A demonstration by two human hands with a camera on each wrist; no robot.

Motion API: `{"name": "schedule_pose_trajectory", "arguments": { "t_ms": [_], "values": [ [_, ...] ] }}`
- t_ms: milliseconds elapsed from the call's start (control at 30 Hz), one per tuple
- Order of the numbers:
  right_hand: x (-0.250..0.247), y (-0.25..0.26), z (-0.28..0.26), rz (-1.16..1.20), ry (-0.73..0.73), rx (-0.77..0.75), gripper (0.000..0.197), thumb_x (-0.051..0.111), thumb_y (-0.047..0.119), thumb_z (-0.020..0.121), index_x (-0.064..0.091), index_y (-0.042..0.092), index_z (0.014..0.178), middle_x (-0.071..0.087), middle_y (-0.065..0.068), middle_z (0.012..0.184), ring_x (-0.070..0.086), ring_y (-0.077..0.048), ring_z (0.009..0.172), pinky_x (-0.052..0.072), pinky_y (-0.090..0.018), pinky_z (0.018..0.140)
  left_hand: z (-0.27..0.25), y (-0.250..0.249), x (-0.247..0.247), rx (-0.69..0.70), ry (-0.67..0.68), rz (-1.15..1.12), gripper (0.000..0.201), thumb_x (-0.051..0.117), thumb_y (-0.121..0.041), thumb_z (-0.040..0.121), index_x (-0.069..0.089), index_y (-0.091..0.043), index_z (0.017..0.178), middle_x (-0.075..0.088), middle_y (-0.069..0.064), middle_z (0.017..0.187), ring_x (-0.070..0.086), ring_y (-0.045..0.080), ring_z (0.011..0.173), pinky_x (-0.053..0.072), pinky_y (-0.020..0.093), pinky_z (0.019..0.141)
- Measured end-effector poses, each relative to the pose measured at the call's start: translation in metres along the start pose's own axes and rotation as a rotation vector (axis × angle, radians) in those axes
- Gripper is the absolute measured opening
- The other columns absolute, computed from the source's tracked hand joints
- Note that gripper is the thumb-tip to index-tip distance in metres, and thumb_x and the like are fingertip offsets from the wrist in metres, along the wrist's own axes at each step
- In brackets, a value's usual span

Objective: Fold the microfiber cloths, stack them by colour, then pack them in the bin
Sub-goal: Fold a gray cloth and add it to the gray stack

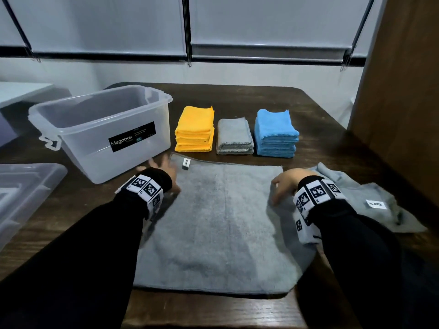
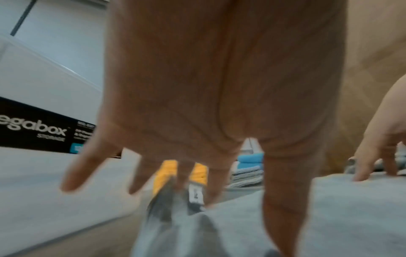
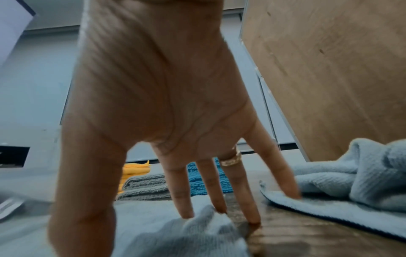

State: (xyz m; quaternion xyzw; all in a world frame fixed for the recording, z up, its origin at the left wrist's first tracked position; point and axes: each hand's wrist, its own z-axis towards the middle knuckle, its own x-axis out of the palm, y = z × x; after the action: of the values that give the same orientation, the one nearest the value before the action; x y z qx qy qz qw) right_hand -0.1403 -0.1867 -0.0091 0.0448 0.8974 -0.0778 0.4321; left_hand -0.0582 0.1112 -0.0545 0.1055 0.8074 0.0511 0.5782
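Grey spread cloth [image 1: 221, 224] flat on counter [image 1: 320, 129], flanked by left hand [image 1: 164, 169] and right hand [image 1: 283, 184]; both splayed flat at its far corners, gripping nothing.

- A spread cloth [image 1: 221, 224] lies flat on the table [image 1: 316, 119], nearest the person.
- Behind it stand three stacks of folded cloths in a row: left stack [image 1: 194, 129], middle stack [image 1: 234, 137], right stack [image 1: 275, 133].
- The bin [image 1: 102, 131] sits left of the stacks.
- A crumpled cloth [image 1: 370, 200] lies right of the spread cloth.
- A lid [image 1: 26, 193] rests at the table's left edge.
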Motion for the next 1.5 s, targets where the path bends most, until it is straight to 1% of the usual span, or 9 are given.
{"name": "schedule_pose_trajectory", "arguments": {
  "t_ms": [67,167,333,433,567,867,1100,1300,1500],
  "values": [
    [-0.001,-0.003,0.003,-0.043,-0.015,0.014,0.069,0.067,0.048,0.084,0.045,0.021,0.143,0.046,-0.002,0.146,0.05,-0.025,0.127,0.043,-0.037,0.105,0.002,0.004,-0.007,-0.148,-0.09,-0.041,0.081,0.055,-0.048,0.089,0.014,-0.013,0.149,-0.007,0.018,0.156,0.005,0.049,0.14,0.021,0.062,0.11],
    [-0.005,-0.006,0.013,-0.085,0.044,0.035,0.084,0.075,0.053,0.073,0.043,0.02,0.144,0.046,-0.004,0.147,0.05,-0.027,0.127,0.043,-0.039,0.106,0.001,0.005,-0.016,0.095,-0.134,-0.126,0.067,0.058,-0.044,0.088,0.031,-0.015,0.143,0.024,0.015,0.149,0.031,0.036,0.134,0.033,0.049,0.109],
    [-0.002,0.0,0.017,-0.183,0.025,0.059,0.114,0.084,0.056,0.06,0.024,0.024,0.151,0.035,-0.005,0.153,0.042,-0.028,0.134,0.042,-0.038,0.105,-0.012,-0.008,-0.019,0.334,0.353,-0.194,0.102,0.069,-0.06,0.071,0.011,-0.034,0.151,0.003,0.004,0.159,0.011,0.027,0.145,0.018,0.043,0.117],
    [0.002,-0.003,0.024,-0.088,-0.1,0.013,0.096,0.074,0.051,0.077,0.02,0.025,0.152,0.031,-0.008,0.155,0.038,-0.029,0.136,0.037,-0.036,0.106,-0.014,-0.015,-0.023,0.234,0.33,-0.007,0.111,0.067,-0.066,0.069,0.001,-0.032,0.151,-0.004,0.007,0.159,0.008,0.029,0.146,0.02,0.041,0.114],
    [0.003,-0.015,0.026,0.086,-0.445,0.026,0.069,0.074,0.053,0.073,0.044,0.016,0.123,0.056,-0.007,0.119,0.056,-0.03,0.11,0.047,-0.04,0.085,-0.024,-0.029,-0.028,0.204,0.146,0.107,0.085,0.066,-0.063,0.073,0.042,-0.011,0.137,0.044,0.015,0.139,0.045,0.029,0.124,0.041,0.035,0.09],
    [0.009,-0.029,0.004,0.142,-0.273,0.098,0.051,0.072,0.047,0.078,0.061,0.015,0.116,0.066,-0.005,0.102,0.067,-0.023,0.09,0.055,-0.038,0.086,-0.132,-0.12,-0.017,0.967,0.039,-0.27,0.035,0.069,-0.044,0.08,0.063,-0.012,0.094,0.063,-0.003,0.077,0.057,0.014,0.07,0.043,0.022,0.063],
    [0.014,-0.023,-0.04,0.006,-0.089,-0.162,0.046,0.082,0.028,0.072,0.06,0.029,0.112,0.059,0.004,0.114,0.059,-0.018,0.102,0.053,-0.037,0.089,-0.147,-0.149,0.002,0.868,-0.069,0.144,0.024,0.07,-0.026,0.078,0.054,-0.01,0.072,0.061,0.013,0.082,0.06,0.03,0.078,0.049,0.034,0.065],
    [0.034,0.005,-0.066,-0.136,-0.075,-0.265,0.08,0.077,0.07,0.055,0.057,0.025,0.119,0.054,0.005,0.116,0.053,-0.019,0.11,0.047,-0.037,0.087,-0.131,-0.133,0.0,0.693,-0.095,-0.319,0.012,0.054,-0.024,0.089,0.052,-0.013,0.092,0.063,0.015,0.104,0.058,0.031,0.096,0.045,0.033,0.077],
    [0.037,0.007,-0.055,-0.072,-0.454,-0.191,0.027,0.067,0.034,0.077,0.048,0.023,0.061,0.047,0.001,0.073,0.053,-0.028,0.076,0.036,-0.028,0.06,-0.132,-0.107,0.0,0.673,-0.069,-0.394,0.043,0.072,-0.036,0.08,0.045,-0.012,0.105,0.049,-0.003,0.077,0.051,0.022,0.079,0.031,0.026,0.063]
  ]
}}
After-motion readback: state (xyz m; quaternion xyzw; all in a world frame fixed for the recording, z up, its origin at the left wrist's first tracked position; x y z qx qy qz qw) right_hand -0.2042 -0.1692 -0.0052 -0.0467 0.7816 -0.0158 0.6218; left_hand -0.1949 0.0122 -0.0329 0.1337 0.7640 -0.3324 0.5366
